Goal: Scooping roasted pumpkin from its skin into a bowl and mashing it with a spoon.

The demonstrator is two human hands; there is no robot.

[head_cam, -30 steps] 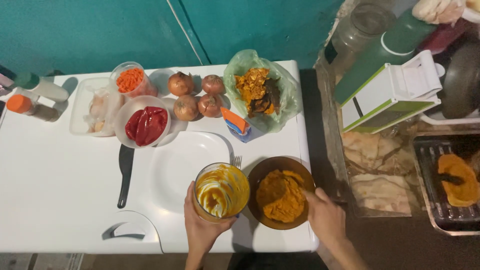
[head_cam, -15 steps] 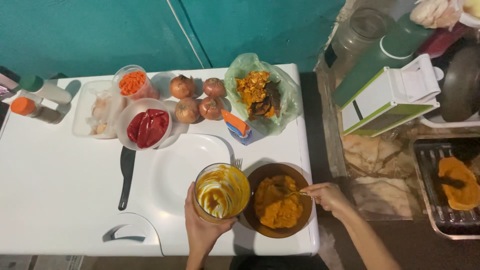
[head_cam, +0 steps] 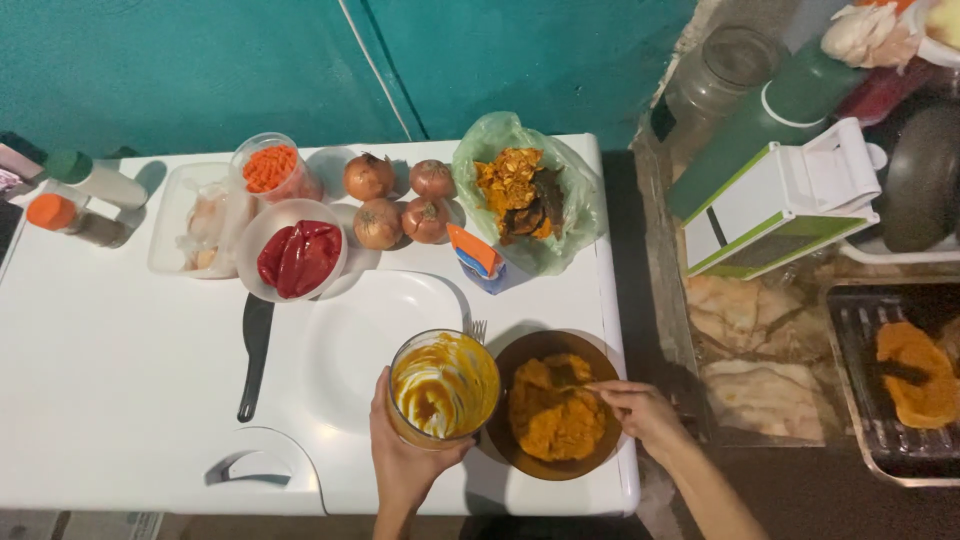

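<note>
Right now the left hand [head_cam: 405,462] is wrapped around a smeared, likely slippery glass jar [head_cam: 443,387] just left of the brown bowl [head_cam: 553,403], best held low, while the right hand [head_cam: 640,412] pinches a utensil [head_cam: 578,385] in soft orange mash [head_cam: 555,412]

On the tabletop [head_cam: 100,400], the jar [head_cam: 443,388] is sitting just left of the bowl [head_cam: 553,404], with the plate [head_cam: 370,335] behind it. Onions [head_cam: 398,200] are lying farther back, between the cup [head_cam: 275,170] and bag [head_cam: 525,190].
</note>
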